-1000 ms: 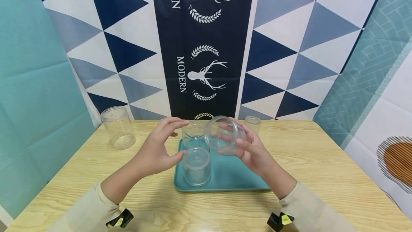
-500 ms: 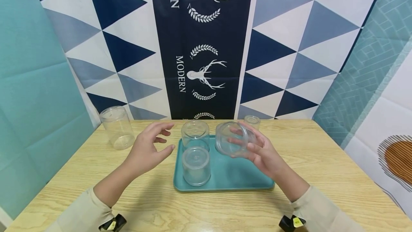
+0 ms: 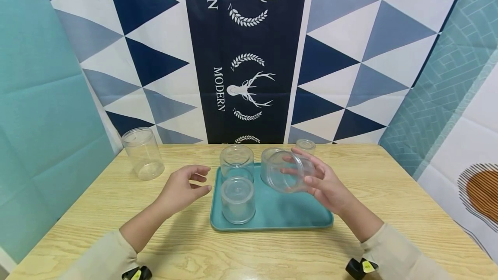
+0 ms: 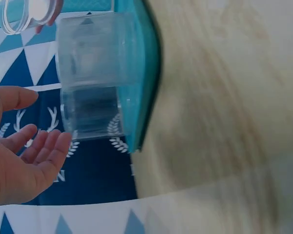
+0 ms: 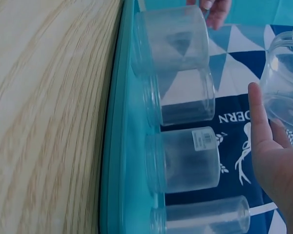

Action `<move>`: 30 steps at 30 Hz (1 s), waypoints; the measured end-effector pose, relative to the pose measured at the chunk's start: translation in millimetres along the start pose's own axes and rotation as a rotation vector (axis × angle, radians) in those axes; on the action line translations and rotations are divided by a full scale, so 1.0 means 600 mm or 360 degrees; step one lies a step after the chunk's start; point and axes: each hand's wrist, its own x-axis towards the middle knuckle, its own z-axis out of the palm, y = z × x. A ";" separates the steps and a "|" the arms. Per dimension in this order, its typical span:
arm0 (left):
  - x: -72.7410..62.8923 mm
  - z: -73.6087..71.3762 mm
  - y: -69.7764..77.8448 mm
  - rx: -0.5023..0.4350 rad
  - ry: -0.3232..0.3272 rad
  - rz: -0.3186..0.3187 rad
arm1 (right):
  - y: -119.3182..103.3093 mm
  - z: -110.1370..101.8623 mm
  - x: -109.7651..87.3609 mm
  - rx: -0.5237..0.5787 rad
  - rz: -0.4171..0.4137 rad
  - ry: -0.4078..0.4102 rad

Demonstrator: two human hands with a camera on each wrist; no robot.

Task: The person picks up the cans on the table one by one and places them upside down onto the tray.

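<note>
My right hand (image 3: 330,187) grips a clear plastic jar (image 3: 285,175), tilted on its side, above the teal tray (image 3: 289,211). In the right wrist view that held jar (image 5: 283,80) appears at the upper right. My left hand (image 3: 180,191) is held over the table, left of the tray, fingers loosely bent and holding nothing. Nearest to it are two clear jars on the tray: a front jar (image 3: 238,202) and a back jar (image 3: 236,159). Another back jar (image 3: 267,159), partly hidden by the held one, bears a barcode label (image 5: 204,140) in the right wrist view.
A tall clear jar (image 3: 144,154) stands on the wooden table (image 3: 186,245) at the back left. A narrow clear jar (image 3: 305,146) is at the back right, partly behind my right hand. Patterned cloth (image 3: 155,55) hangs behind the table.
My right hand has carried the jar to the right and slightly down. My left hand has drawn back left from beside the jars, and its fingers have curled a little more.
</note>
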 end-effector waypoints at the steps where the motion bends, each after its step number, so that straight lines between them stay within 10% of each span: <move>1: 0.000 0.002 -0.003 0.0002 -0.0010 -0.0050 | -0.001 -0.002 -0.001 -0.0011 0.0005 -0.0010; 12: -0.003 0.030 -0.033 -0.0167 -0.0196 -0.0415 | -0.014 -0.028 -0.007 -0.0318 0.0039 -0.0027; 19: 0.004 0.051 -0.051 -0.0263 -0.0310 -0.0597 | -0.043 -0.044 -0.002 -0.0856 0.0140 0.0005; 30: 0.014 0.074 -0.052 -0.0400 -0.0457 -0.0571 | -0.063 -0.054 0.002 -0.1130 0.0181 -0.0160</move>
